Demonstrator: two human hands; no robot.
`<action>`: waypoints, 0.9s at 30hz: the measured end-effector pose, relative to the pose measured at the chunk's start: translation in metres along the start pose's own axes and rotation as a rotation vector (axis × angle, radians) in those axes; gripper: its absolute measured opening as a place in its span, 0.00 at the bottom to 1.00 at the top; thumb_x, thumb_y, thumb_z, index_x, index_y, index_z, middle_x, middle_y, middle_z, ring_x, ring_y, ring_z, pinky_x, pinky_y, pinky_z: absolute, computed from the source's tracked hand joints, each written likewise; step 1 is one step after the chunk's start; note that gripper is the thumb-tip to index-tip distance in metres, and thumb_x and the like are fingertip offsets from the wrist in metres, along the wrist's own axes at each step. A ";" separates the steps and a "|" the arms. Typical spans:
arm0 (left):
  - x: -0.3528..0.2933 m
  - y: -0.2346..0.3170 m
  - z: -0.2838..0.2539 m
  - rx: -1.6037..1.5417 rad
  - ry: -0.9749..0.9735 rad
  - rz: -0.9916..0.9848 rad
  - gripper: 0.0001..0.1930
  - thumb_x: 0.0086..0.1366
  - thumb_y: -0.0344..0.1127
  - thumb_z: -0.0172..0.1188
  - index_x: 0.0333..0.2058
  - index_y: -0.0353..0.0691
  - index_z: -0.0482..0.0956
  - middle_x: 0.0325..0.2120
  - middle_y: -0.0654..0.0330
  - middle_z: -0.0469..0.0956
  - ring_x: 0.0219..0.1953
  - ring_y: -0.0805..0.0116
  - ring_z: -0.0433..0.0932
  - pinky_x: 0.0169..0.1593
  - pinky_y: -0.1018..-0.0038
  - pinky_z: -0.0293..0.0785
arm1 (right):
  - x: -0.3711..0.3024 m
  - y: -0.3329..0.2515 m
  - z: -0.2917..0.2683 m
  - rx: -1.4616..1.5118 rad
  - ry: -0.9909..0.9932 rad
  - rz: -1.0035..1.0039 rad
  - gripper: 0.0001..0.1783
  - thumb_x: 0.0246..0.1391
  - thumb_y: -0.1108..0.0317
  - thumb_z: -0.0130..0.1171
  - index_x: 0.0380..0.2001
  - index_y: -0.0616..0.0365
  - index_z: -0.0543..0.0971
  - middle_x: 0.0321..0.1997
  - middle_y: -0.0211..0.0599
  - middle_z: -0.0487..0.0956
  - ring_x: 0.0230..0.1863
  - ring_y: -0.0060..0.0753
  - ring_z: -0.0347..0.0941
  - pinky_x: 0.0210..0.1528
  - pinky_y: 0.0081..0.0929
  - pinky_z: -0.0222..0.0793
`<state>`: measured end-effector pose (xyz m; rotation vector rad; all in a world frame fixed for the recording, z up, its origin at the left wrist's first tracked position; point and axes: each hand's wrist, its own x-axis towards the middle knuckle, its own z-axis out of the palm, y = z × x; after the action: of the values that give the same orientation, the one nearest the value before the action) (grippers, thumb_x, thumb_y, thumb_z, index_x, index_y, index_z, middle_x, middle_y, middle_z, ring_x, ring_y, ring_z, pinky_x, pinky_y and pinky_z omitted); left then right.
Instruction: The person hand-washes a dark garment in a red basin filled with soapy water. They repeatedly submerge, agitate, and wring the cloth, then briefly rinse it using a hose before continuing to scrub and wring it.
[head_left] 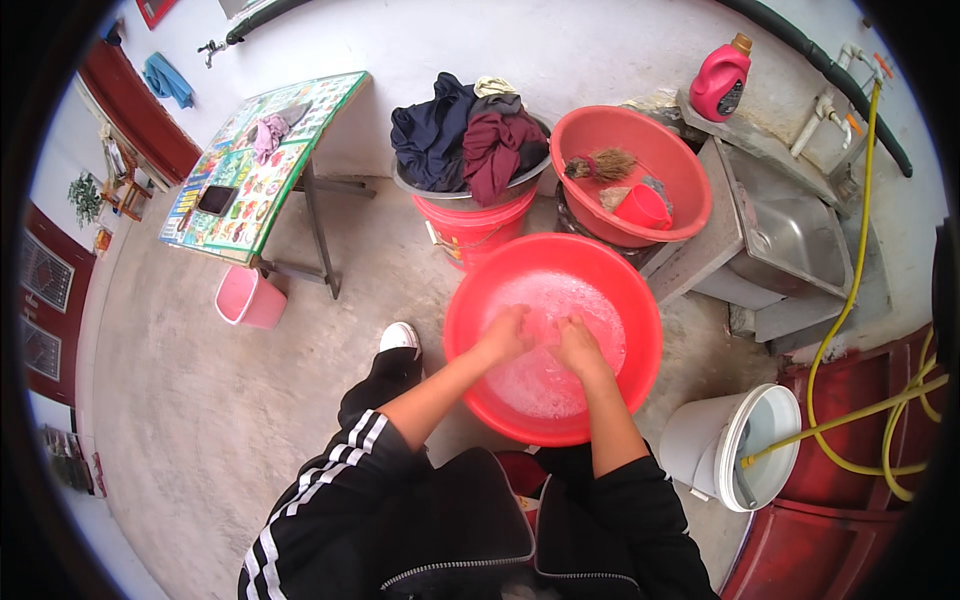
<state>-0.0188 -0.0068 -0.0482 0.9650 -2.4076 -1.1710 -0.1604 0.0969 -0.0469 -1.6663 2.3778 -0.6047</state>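
Observation:
A large red plastic basin (470,400) stands on the floor in front of me, with foamy water (550,390) inside. Both hands are over the water within its rim. My left hand (508,333) has loosely bent fingers that point toward the middle, and no item shows in it. Facing it across a small gap, my right hand (578,346) also has its fingers apart and holds nothing visible. Froth and blur partly hide the fingertips.
Beyond the basin, dark clothes (465,135) fill a bowl on a red bucket (480,225). Another red basin (690,170) holds a straw brush (600,165) and a red scoop (643,207). At right are a metal sink (800,240), a white bucket (695,440) and a yellow hose (850,290).

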 end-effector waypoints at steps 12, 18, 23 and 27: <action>0.027 0.026 -0.030 0.182 0.115 0.312 0.33 0.46 0.24 0.60 0.54 0.40 0.63 0.56 0.42 0.58 0.59 0.43 0.59 0.59 0.61 0.62 | 0.015 -0.022 -0.030 0.067 -0.216 0.090 0.23 0.45 0.75 0.55 0.48 0.60 0.70 0.55 0.61 0.66 0.57 0.55 0.64 0.57 0.41 0.63; 0.151 0.067 -0.123 0.409 0.546 0.464 0.30 0.44 0.25 0.61 0.50 0.36 0.67 0.56 0.41 0.58 0.57 0.42 0.60 0.59 0.58 0.60 | 0.014 -0.008 -0.019 0.079 -0.309 0.001 0.18 0.51 0.74 0.42 0.46 0.63 0.72 0.55 0.57 0.68 0.51 0.57 0.69 0.54 0.45 0.65; 0.197 0.057 -0.154 0.773 0.349 0.057 0.35 0.48 0.28 0.62 0.57 0.53 0.63 0.62 0.44 0.49 0.50 0.43 0.68 0.50 0.59 0.72 | 0.009 -0.002 -0.015 0.108 -0.434 0.001 0.19 0.53 0.72 0.40 0.47 0.65 0.72 0.58 0.59 0.66 0.55 0.60 0.66 0.57 0.46 0.61; 0.233 0.027 -0.202 0.572 0.491 0.169 0.12 0.53 0.28 0.53 0.36 0.43 0.81 0.39 0.42 0.75 0.41 0.47 0.76 0.46 0.62 0.73 | 0.009 0.001 -0.025 0.149 -0.557 0.096 0.19 0.53 0.70 0.40 0.46 0.65 0.72 0.56 0.61 0.67 0.55 0.60 0.65 0.58 0.46 0.60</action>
<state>-0.0966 -0.2710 0.0931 1.0208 -2.3660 -0.1371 -0.1735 0.0944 -0.0240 -1.4154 1.9450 -0.2469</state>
